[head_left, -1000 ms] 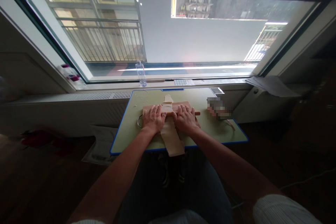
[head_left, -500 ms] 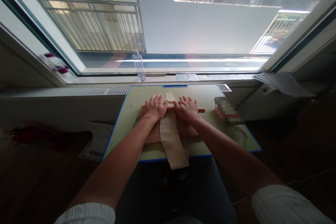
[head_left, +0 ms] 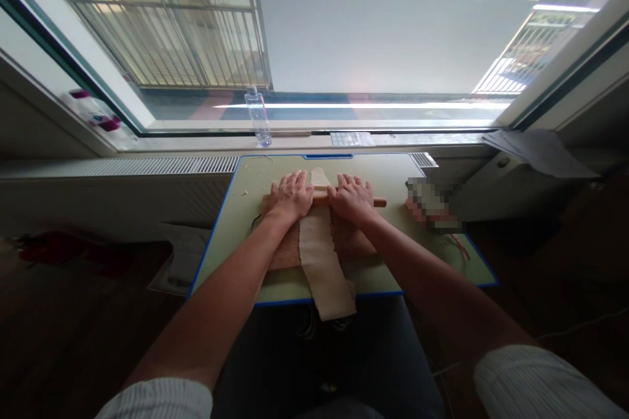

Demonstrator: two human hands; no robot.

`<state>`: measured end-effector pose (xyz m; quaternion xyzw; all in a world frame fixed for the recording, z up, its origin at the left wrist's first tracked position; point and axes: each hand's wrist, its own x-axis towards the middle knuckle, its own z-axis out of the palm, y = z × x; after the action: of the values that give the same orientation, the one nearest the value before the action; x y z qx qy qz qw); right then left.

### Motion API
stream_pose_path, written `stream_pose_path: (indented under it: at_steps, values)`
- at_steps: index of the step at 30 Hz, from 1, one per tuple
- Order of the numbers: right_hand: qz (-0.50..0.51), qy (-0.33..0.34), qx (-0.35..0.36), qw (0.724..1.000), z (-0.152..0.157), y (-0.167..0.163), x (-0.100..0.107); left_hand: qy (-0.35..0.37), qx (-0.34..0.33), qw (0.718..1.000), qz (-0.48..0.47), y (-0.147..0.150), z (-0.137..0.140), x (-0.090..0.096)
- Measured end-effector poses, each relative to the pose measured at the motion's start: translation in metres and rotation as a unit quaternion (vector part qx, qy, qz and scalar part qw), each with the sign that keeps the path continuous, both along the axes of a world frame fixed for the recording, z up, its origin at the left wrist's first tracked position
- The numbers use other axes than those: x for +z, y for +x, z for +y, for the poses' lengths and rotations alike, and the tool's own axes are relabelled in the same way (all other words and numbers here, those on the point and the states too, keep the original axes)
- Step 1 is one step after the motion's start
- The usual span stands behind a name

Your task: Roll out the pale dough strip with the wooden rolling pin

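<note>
A wooden rolling pin (head_left: 320, 195) lies crosswise over a long, pale, flat strip of dough (head_left: 318, 242). My left hand (head_left: 291, 195) is over the pin's left part, palm down, its fingers bent over the wood. On the other side my right hand (head_left: 352, 196) grips it the same way, and the pin's right end sticks out past that hand. Between my thumbs a short stretch of pin shows. Beneath the dough is a brown wooden board (head_left: 285, 255), partly hidden by my forearms. The strip's near end hangs over the table's front edge.
The small green table (head_left: 230, 209) has a blue rim and stands against the radiator (head_left: 187, 165). A blurred-out item (head_left: 432, 206) lies at its right side. A clear bottle (head_left: 259, 121) and a white-and-purple bottle (head_left: 95, 111) stand along the windowsill. Papers (head_left: 540, 150) lie at right.
The camera view has shifted slightly. My hands stay on the rolling pin in nearly the same place, and the dough strip lies much as before.
</note>
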<state>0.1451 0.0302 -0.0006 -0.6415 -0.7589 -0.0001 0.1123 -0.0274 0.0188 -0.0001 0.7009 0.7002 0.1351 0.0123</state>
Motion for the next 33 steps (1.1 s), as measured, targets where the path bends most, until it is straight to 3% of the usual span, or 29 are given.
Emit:
stream_pose_path:
  at_steps: [7, 15, 19, 23, 33]
  values:
    - [0.004, 0.047, 0.024, 0.999, -0.046, 0.006, -0.005, 0.018, -0.031, 0.999, -0.002, -0.002, -0.050, -0.003]
    - [0.010, 0.044, 0.069, 0.997, -0.104, 0.023, -0.017, 0.026, -0.047, 0.999, 0.004, -0.001, -0.123, -0.011]
    - [0.002, 0.028, 0.078, 0.997, -0.116, 0.027, -0.015, 0.034, -0.049, 0.998, 0.008, 0.000, -0.139, -0.012]
    - [0.006, 0.016, 0.066, 0.998, -0.104, 0.022, -0.011, 0.031, -0.038, 0.999, 0.002, 0.000, -0.126, -0.012]
    - [-0.005, 0.031, 0.030, 0.999, -0.031, 0.001, -0.002, 0.012, -0.005, 1.000, -0.005, -0.001, -0.041, -0.006]
